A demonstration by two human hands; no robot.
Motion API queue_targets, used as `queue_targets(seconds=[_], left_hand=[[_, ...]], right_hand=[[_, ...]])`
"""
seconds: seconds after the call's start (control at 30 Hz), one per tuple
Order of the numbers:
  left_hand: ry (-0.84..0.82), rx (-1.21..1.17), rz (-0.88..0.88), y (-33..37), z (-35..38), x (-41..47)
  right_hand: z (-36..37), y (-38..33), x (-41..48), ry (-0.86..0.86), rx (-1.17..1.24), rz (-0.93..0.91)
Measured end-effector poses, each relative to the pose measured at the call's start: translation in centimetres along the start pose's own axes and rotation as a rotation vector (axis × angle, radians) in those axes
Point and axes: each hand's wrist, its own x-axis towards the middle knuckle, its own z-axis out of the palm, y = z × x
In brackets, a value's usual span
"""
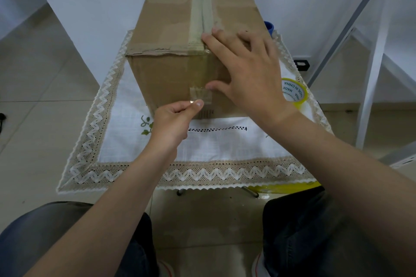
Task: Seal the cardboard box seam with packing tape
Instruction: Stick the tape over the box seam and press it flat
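Note:
A tall cardboard box [171, 29] stands on a small table with a lace-edged cloth [225, 148]. A strip of clear packing tape [201, 13] runs along its top seam and down the near face. My right hand [245, 69] lies flat across the box's near top corner, fingers spread on the tape, thumb on the front face. Lower down, my left hand [175, 119] pinches the loose end of the tape strip [198, 95] between thumb and forefinger against the front face. The yellow tape roll [295, 93] sits to the right of the box, partly hidden by my wrist.
A blue object [269, 27] peeks out behind the box's right side. White frame legs [371, 69] rise on the right. A small black object [302, 64] lies on the floor beyond the table. My knees are under the near table edge.

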Motion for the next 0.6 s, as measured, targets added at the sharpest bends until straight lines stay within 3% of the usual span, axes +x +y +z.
queue_targets(seconds=[0.27,0.4,0.6], left_hand=[[-0.006,0.005,-0.001,-0.1,0.0,0.0],[-0.004,0.012,-0.002,-0.1,0.0,0.0],[0.017,0.018,0.002,-0.2,0.2,0.1]], right_hand=[[-0.3,0.3,1.1,0.126,0.203,0.086],[0.7,0.3,-0.3,0.162,0.105,0.041],[1.1,0.1,-1.5,0.087,-0.008,0.018]])
